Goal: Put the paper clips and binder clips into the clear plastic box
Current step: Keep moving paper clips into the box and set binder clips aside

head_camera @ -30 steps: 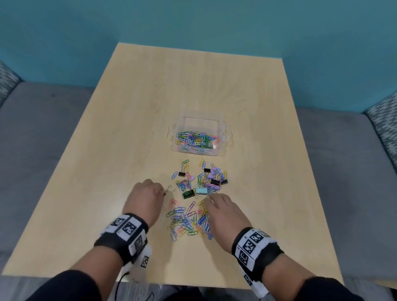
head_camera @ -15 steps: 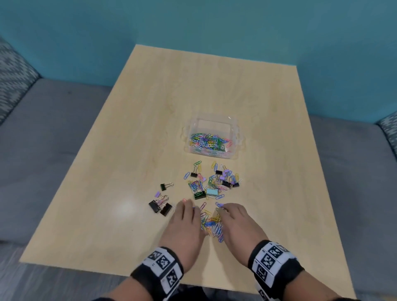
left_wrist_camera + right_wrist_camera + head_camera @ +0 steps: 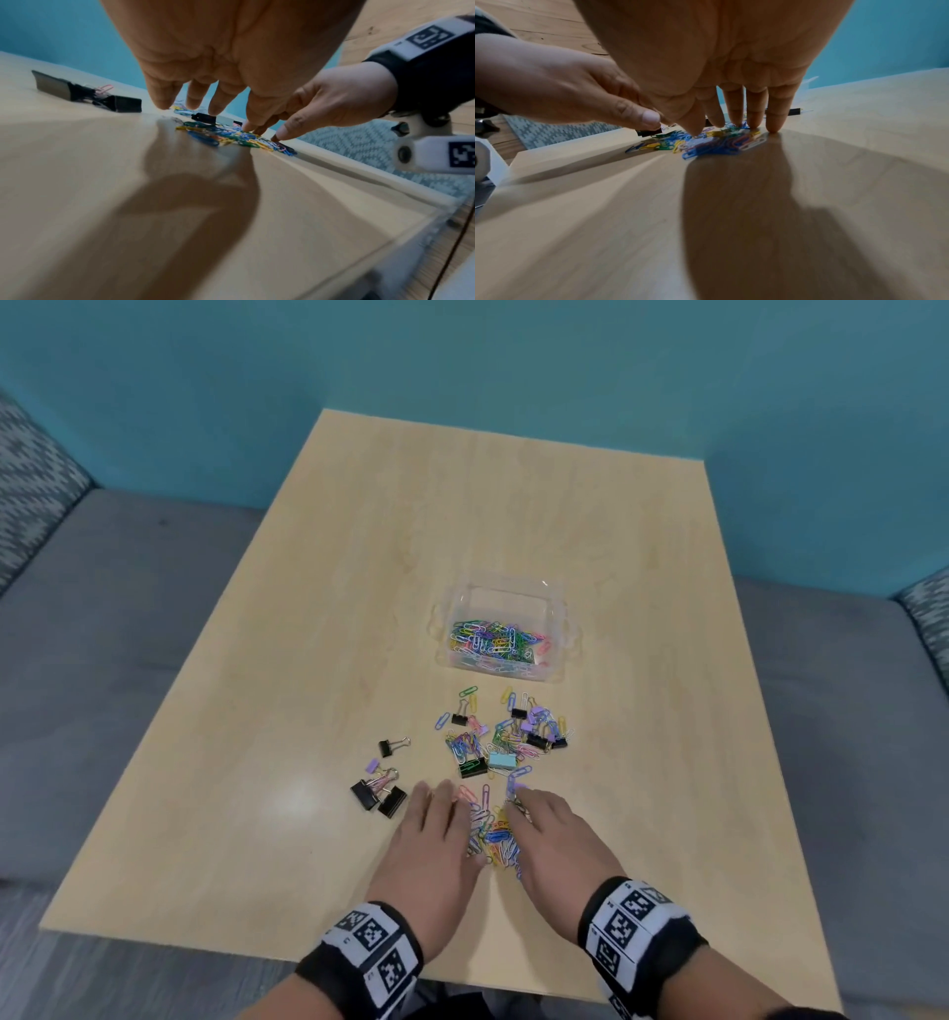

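The clear plastic box [image 3: 557, 608] stands mid-table with several coloured paper clips [image 3: 490, 642] inside. In front of it lies a loose scatter of paper clips and small binder clips [image 3: 506, 737]. A tighter heap of paper clips [image 3: 490, 837] [image 3: 221, 138] [image 3: 713, 142] sits nearest me, between my hands. My left hand [image 3: 436, 839] [image 3: 205, 97] flanks its left side, with straight fingers whose tips touch the table. My right hand [image 3: 554, 834] [image 3: 744, 113] flanks the right side the same way. Neither hand holds a clip.
Black binder clips [image 3: 379, 797] [image 3: 85, 91] lie just left of my left hand, with another [image 3: 393, 746] and a small purple one [image 3: 372, 765] beyond them. The wooden table [image 3: 308, 634] has grey bench seats on both sides and a teal wall behind.
My left hand left the black binder clips at the left and moved right to the near heap of paper clips. The right hand stayed at the heap's right side.
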The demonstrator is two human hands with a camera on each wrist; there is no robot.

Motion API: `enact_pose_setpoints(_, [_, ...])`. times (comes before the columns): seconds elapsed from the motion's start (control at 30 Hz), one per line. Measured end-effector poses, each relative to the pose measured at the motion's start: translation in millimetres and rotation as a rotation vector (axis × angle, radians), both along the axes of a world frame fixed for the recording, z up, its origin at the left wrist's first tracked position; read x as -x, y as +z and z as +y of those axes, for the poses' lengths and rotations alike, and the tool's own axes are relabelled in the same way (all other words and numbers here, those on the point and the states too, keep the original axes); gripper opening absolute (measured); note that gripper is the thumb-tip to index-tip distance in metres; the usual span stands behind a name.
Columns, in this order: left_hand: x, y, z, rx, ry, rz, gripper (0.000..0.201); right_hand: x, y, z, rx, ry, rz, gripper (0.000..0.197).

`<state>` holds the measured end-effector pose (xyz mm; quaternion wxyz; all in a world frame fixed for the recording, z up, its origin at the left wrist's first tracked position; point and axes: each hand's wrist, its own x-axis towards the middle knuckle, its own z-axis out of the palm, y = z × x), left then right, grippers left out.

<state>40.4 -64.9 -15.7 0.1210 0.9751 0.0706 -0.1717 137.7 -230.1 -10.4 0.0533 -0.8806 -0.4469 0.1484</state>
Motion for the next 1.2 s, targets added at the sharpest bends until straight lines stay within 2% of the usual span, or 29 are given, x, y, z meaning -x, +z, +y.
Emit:
enact_pose_setpoints(0.2, [2, -1, -2, 0.069, -0.103, -0.153, 0.054, -2, -1, -8, -0.049, 0.058, 0.02, 0.053])
enact_pose_setpoints(0.3, [5, 3, 10, 0.051, -0.07, -0.275, 0.033, -6, -4, -15, -0.067, 0.009, 0.014, 0.053])
enact_pose_setpoints(0.37, [4, 8, 28, 0.03, 0.091, -0.324, 0.019, -7, -7, -17, -0.07, -0.008, 0.011, 0.052])
enact_pose_setpoints(0.43, [5, 12, 53, 0.054, 0.361, -0.339, 0.014, -7, -10, -18, -0.056, -0.014, 0.006, 0.051])
enact_pose_setpoints(0.5, [6, 13, 77, 0.076, 0.55, -0.301, 0.016, -5, -12, -19, -0.045, -0.014, 0.001, 0.05])
enact_pose_setpoints(0.57, [3, 12, 90, 0.092, 0.593, -0.2, 0.026, -4, -12, -20, -0.046, -0.014, -0.005, 0.05])
enact_pose_setpoints(0.63, [-1, 11, 93, 0.124, 0.583, -0.125, 0.025, -4, -11, -20, -0.062, -0.015, -0.004, 0.051])
enact_pose_setpoints(0.7, [-4, 11, 93, 0.161, 0.576, -0.119, 0.019, -5, -9, -19, -0.076, -0.017, -0.001, 0.052])
enact_pose_setpoints(0.9, [-2, 18, 85, 0.241, 0.601, -0.147, 0.02, -5, -13, -20, -0.073, -0.047, 0.009, 0.051])
enact_pose_setpoints(0.97, [0, 20, 87, 0.372, 0.68, -0.192, 0.02, -5, -14, -20, -0.075, -0.056, 0.015, 0.05])
enact_pose_setpoints(1.1, [2, 25, 107, 0.67, 0.978, -0.293, 0.011, -4, -14, -21, -0.06, -0.062, 0.015, 0.05])
enact_pose_setpoints(1.2, [6, 24, 122, 0.748, 1.1, -0.268, 0.006, -4, -13, -20, -0.069, -0.064, 0.021, 0.05])
